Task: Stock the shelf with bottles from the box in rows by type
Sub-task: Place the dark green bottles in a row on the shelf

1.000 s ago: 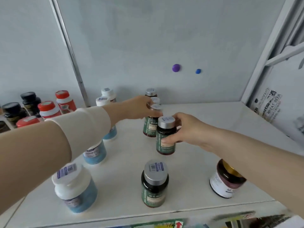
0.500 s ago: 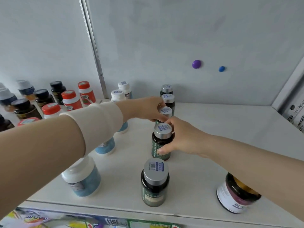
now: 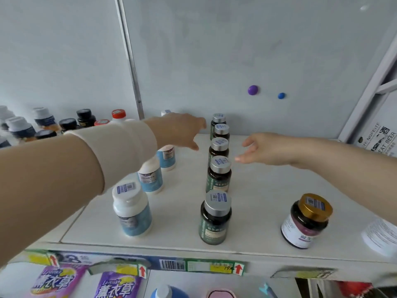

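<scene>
1. Bottles with silver caps [image 3: 219, 175] are standing upright on the shelf [image 3: 268, 190], forming one row that runs from the front edge back to the wall.
2. Right grip [image 3: 264, 149] is hovering just right of the row's middle, fingers loosely spread and holding nothing. Its fingertips are pointing at the second bottle from the front, nearer to it than the other hand is.
3. Left grip [image 3: 182, 130] is reaching in on the row's left side near the back bottles, likewise slack-fingered and empty.
4. White-and-blue bottles [image 3: 131, 209] are lining up in a second row further left, and a gold-capped jar [image 3: 307, 220] is standing alone at front right.
5. With both hands empty, the next move is probably fetching more stock.
</scene>
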